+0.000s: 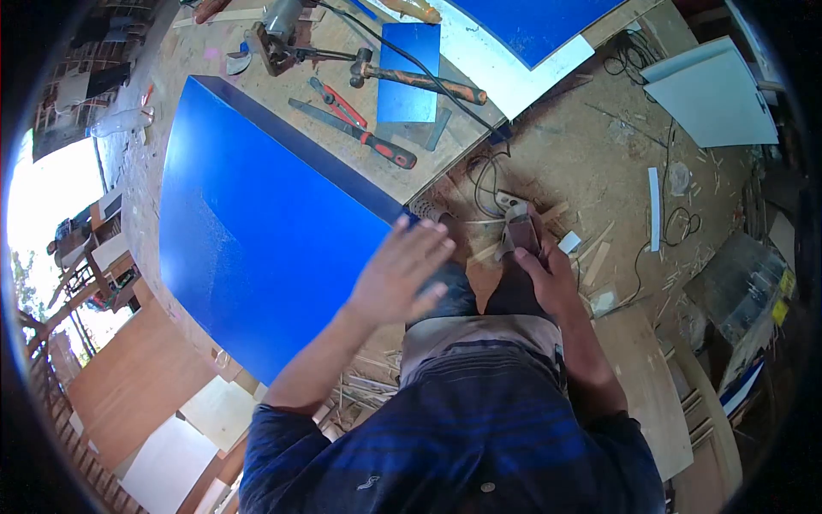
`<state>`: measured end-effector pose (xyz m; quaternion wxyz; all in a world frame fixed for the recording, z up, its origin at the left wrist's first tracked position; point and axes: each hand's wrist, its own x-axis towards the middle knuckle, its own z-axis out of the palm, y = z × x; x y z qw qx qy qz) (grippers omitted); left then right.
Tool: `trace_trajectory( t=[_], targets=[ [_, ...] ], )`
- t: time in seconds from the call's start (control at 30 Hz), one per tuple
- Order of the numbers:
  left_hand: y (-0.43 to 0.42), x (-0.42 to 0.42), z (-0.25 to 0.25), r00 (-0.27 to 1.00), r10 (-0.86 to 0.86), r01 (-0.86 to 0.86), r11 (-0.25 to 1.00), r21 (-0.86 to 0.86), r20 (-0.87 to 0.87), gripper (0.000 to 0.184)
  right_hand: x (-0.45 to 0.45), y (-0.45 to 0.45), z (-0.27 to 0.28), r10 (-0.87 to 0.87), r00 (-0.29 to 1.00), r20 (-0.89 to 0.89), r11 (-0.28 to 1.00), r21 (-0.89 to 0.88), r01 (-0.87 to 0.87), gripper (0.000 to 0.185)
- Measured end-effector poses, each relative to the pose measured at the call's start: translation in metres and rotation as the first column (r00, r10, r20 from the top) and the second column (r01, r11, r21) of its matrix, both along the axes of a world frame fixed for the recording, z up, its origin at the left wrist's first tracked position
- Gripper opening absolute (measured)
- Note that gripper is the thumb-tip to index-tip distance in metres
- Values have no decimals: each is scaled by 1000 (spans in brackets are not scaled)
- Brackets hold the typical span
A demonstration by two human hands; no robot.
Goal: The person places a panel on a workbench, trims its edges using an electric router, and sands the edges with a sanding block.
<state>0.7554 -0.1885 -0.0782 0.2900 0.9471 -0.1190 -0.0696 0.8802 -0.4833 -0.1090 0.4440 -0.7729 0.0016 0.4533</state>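
Observation:
My left hand (401, 272) is over the near right corner of a large blue panel (265, 231), its fingers spread and slightly blurred, with nothing in it. Whether it touches the panel cannot be made out. To the right, my right hand (548, 270) grips a small brown block (522, 233) that looks wrapped in sandpaper, held away from the panel above the littered floor. The blue panel lies on the workbench (282, 81), and a darker blue side runs along its far edge.
On the bench lie a hammer (419, 81), a red-handled file (390, 150), a red cutter (338, 101), a small blue sheet (409, 73) and a cable. A larger blue board (539, 26) is beyond. Wood scraps, cables and a white panel (715, 94) are at right.

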Motion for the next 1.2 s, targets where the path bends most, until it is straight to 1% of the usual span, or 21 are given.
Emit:
trace_trajectory(
  t=[0.03, 0.07, 0.13, 0.2, 0.27, 0.3, 0.37, 0.4, 0.5, 0.57, 0.6, 0.67, 0.7, 0.73, 0.8, 0.9, 1.0, 1.03, 1.1, 1.17, 1.2],
  targets=[
    [22, 1, -6, 1000, -8, 8, 999, 46, 16, 52, -7, -3, -15, -42, 999, -5, 996, 78, 42, 80],
    [43, 3, -10, 999, -16, 13, 996, 93, 34, 46, -9, -2, -19, -60, 998, -5, 991, 123, 60, 80],
    [79, 19, -2, 987, -64, 32, 979, 203, 150, 30, -11, 5, -19, -75, 997, -3, 981, 180, 75, 80],
    [126, 35, 0, 989, -28, -14, 962, 274, 148, 27, -11, 14, -14, -44, 999, 9, 983, 181, 42, 79],
    [155, 45, 0, 973, -3, -73, 945, 320, 231, 25, -11, 24, -11, 15, 1000, 27, 986, 168, -19, 77],
    [162, 49, 0, 961, 6, -104, 934, 342, 277, 25, -11, 30, -9, 18, 997, 79, 984, 174, -32, 78],
    [127, 39, -1, 986, -30, -11, 972, 236, 166, 25, -13, 41, -5, 23, 984, 179, 982, 179, -55, 80],
    [108, 32, -1, 993, -51, 31, 983, 179, 107, 25, -15, 45, -6, 38, 981, 192, 979, 190, -76, 79],
    [84, 27, -3, 983, -71, 51, 991, 121, 170, 24, -15, 60, -7, 89, 966, 242, 964, 222, -145, 75],
    [124, 33, -5, 984, 30, -67, 976, 209, 175, 23, -15, 78, 4, 127, 953, 275, 950, 242, -196, 72],
    [152, 38, -7, 980, 82, -127, 960, 251, 181, 23, -15, 86, 4, 132, 943, 306, 933, 282, -223, 71],
    [214, 48, -15, 935, 124, -244, 904, 349, 334, 23, -15, 103, 4, 141, 919, 369, 892, 354, -279, 70],
    [240, 55, -14, 922, 160, -299, 872, 388, 352, 23, -11, 112, 13, 196, 903, 381, 893, 310, -325, 68],
    [263, 61, -11, 907, 196, -354, 834, 423, 372, 24, -8, 116, 15, 217, 905, 365, 882, 323, -342, 68],
    [307, 66, -10, 875, 337, -469, 767, 439, 347, 34, -1, 124, 16, 264, 905, 333, 857, 350, -378, 68],
    [354, 52, -38, 702, 482, -698, 609, 376, 524, 47, 3, 122, -4, 318, 878, 356, 797, 401, -452, 72],
    [356, 48, -51, 619, 630, -777, 578, 248, 470, 56, 11, 138, -19, 323, 853, 410, 736, 457, -499, 74],
    [349, 52, -46, 624, 639, -770, 599, 218, 450, 54, 12, 150, -21, 316, 862, 396, 745, 459, -484, 73],
    [350, 52, -42, 629, 640, -771, 587, 248, 441, 53, 20, 194, -25, 302, 881, 365, 761, 464, -453, 72],
    [353, 53, -44, 630, 637, -771, 582, 259, 444, 51, 31, 245, -29, 263, 917, 300, 737, 551, -391, 68],
    [354, 54, -45, 631, 633, -769, 584, 258, 448, 50, 41, 274, -30, 250, 892, 377, 701, 565, -435, 68]
  ],
)
